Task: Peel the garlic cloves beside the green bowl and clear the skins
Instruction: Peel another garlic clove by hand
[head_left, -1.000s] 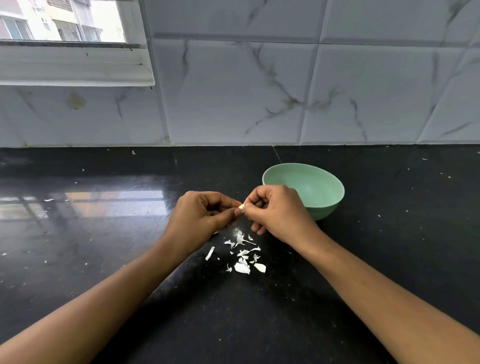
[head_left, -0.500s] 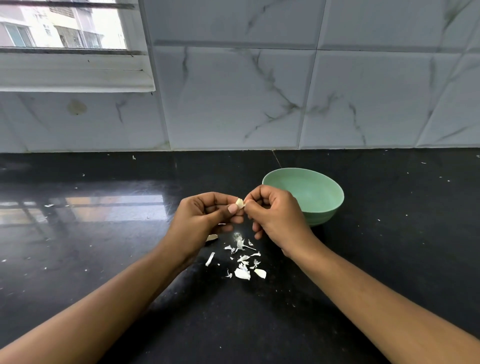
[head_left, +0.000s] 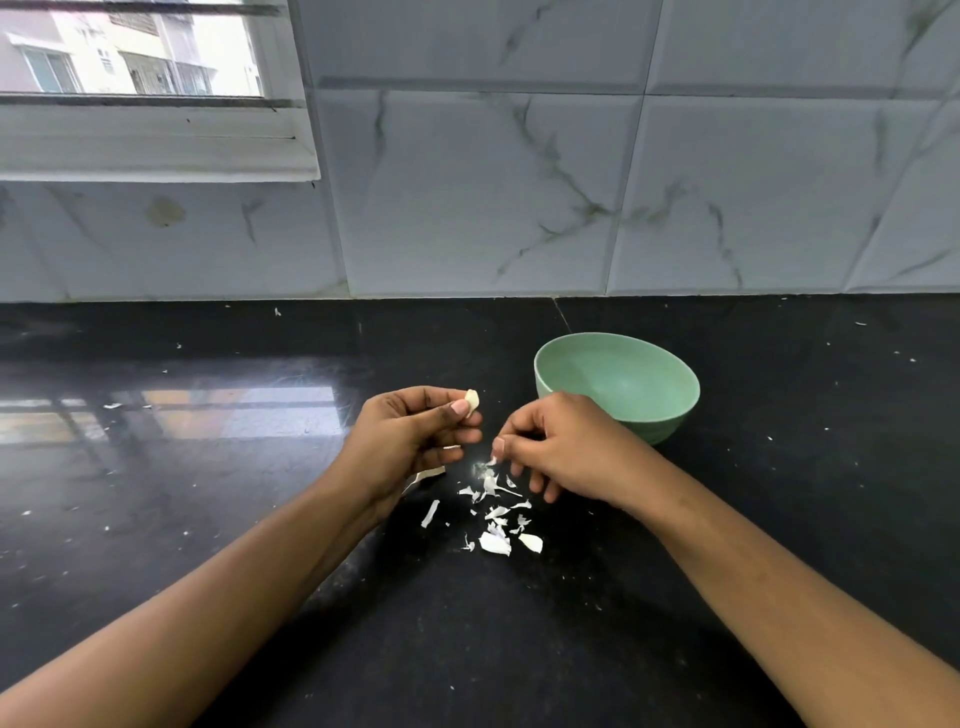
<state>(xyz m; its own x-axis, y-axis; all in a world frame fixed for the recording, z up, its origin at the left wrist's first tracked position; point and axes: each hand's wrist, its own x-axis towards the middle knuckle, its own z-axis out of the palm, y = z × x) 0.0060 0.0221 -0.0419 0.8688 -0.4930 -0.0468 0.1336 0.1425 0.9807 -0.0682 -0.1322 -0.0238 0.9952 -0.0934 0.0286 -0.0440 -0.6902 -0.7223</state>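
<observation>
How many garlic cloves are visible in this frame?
1: a garlic clove pinched by the left hand, left of the green bowl. Pale bits on the counter look like skins; a hand could hide more.

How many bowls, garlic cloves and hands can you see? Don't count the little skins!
Bowl: 1
Clove: 1
Hands: 2, left hand and right hand
Total: 4

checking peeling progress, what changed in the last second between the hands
The right hand pulled off the garlic clove, down toward the loose skins, pinching a skin scrap. The left hand still pinches the clove. The green bowl and skins stayed put.
</observation>
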